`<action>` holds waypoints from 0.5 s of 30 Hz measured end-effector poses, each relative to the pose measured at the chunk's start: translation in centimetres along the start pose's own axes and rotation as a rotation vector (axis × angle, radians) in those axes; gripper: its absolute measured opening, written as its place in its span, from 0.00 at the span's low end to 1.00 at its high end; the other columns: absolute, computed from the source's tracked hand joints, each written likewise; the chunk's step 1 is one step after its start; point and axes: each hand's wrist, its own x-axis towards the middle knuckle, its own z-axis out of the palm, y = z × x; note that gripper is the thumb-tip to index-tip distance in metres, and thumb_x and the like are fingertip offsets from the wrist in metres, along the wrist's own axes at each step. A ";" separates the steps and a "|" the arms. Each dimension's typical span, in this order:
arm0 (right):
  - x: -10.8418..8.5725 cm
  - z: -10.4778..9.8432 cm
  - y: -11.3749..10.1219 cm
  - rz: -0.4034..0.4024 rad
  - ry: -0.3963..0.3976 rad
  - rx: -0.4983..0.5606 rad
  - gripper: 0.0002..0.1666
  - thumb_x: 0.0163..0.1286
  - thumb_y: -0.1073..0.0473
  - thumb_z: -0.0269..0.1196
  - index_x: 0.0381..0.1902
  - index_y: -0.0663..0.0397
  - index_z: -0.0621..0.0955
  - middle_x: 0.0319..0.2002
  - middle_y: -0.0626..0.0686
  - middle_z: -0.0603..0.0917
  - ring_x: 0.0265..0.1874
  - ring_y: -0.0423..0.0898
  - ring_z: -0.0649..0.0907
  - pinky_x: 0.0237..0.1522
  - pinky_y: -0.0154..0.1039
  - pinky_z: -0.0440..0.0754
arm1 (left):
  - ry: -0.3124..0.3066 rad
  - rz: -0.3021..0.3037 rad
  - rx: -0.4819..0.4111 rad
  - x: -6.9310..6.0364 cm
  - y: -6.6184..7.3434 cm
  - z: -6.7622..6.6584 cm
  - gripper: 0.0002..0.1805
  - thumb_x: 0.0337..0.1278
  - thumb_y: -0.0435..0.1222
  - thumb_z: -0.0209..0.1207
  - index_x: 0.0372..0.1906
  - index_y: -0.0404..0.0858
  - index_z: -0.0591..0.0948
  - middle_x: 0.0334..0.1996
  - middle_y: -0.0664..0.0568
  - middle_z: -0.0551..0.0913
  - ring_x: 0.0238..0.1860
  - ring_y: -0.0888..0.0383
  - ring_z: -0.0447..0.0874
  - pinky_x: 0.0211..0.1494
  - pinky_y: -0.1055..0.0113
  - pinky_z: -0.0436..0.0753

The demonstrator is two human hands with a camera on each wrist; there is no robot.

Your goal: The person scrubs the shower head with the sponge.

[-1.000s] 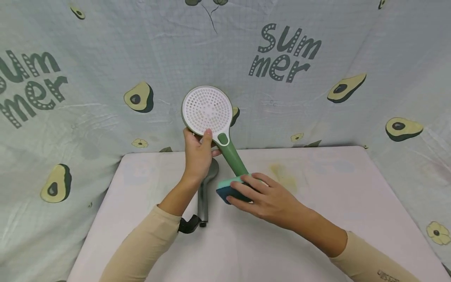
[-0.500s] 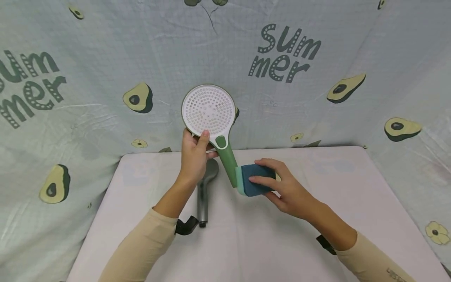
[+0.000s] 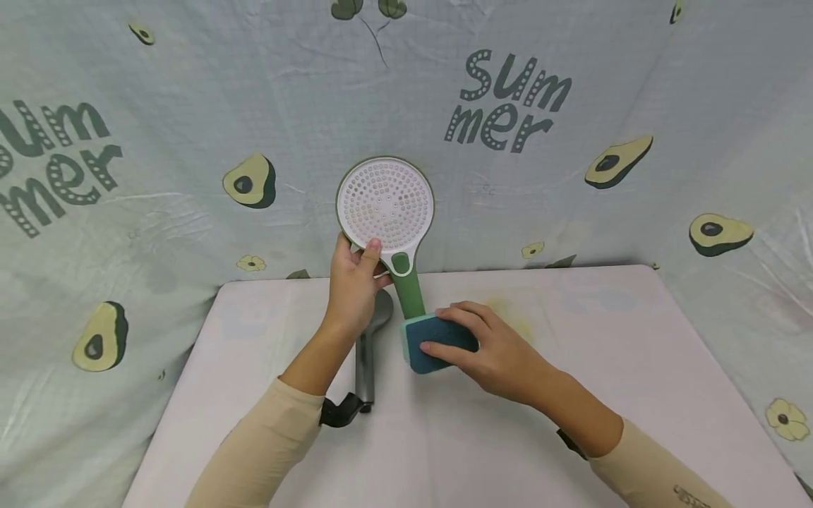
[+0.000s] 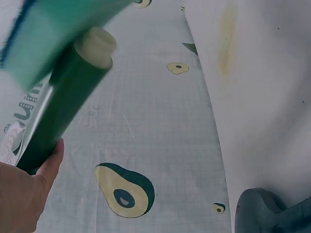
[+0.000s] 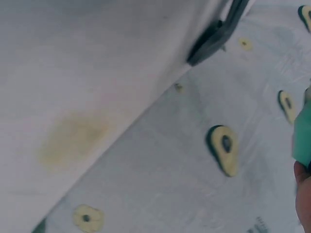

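Left hand (image 3: 353, 286) pinching the green-and-white shower head (image 3: 385, 201) just below its spray face, thumb laid over the front of the rim, and up it stands off the counter (image 3: 508, 451), the round face set before the avocado-print cloth (image 3: 406, 92)! Over at the handle's lower end it's the right hand (image 3: 502, 356), fingers clamped round a blue-and-mint sponge (image 3: 438, 346), mint side to the green handle. Down on the counter, beside the left forearm, lies a gray shower head (image 3: 365, 360), its handle pointing toward the person.
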 end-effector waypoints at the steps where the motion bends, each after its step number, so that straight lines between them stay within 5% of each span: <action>1: -0.4 0.1 0.3 0.028 -0.005 0.027 0.46 0.55 0.66 0.79 0.69 0.34 0.76 0.69 0.62 0.72 0.66 0.61 0.73 0.60 0.54 0.84 | 0.001 -0.010 -0.026 0.0 0.0 -0.1 0.19 0.84 0.36 0.44 0.71 0.42 0.61 0.61 0.41 0.80 0.45 0.58 0.89 0.42 0.65 0.88; 4: -1.5 0.0 1.2 0.092 -0.010 0.074 0.45 0.56 0.68 0.78 0.69 0.37 0.76 0.70 0.64 0.70 0.68 0.62 0.71 0.61 0.56 0.83 | -0.020 -0.013 -0.107 0.0 0.1 -0.1 0.22 0.85 0.37 0.39 0.76 0.49 0.58 0.66 0.43 0.77 0.53 0.54 0.87 0.47 0.62 0.89; 7: -2.1 -0.3 1.8 0.112 0.008 0.081 0.34 0.68 0.64 0.71 0.70 0.40 0.77 0.70 0.65 0.71 0.69 0.63 0.71 0.62 0.57 0.82 | -0.038 -0.001 -0.156 0.0 0.0 0.0 0.26 0.85 0.38 0.36 0.80 0.55 0.54 0.70 0.45 0.75 0.56 0.53 0.86 0.47 0.59 0.90; 10: -2.1 -0.7 2.2 0.120 0.024 0.076 0.23 0.81 0.55 0.57 0.70 0.41 0.77 0.70 0.65 0.70 0.69 0.63 0.70 0.63 0.58 0.80 | -0.037 -0.012 -0.155 0.0 -0.2 0.1 0.25 0.86 0.39 0.34 0.79 0.57 0.56 0.65 0.46 0.78 0.42 0.55 0.90 0.40 0.61 0.90; 15: -1.9 -1.1 2.4 0.134 0.028 0.060 0.25 0.84 0.48 0.45 0.70 0.41 0.77 0.71 0.66 0.70 0.70 0.63 0.69 0.64 0.58 0.78 | -0.086 -0.083 -0.088 -0.2 -0.5 0.5 0.25 0.84 0.54 0.32 0.74 0.50 0.57 0.45 0.48 0.78 0.21 0.59 0.84 0.29 0.69 0.86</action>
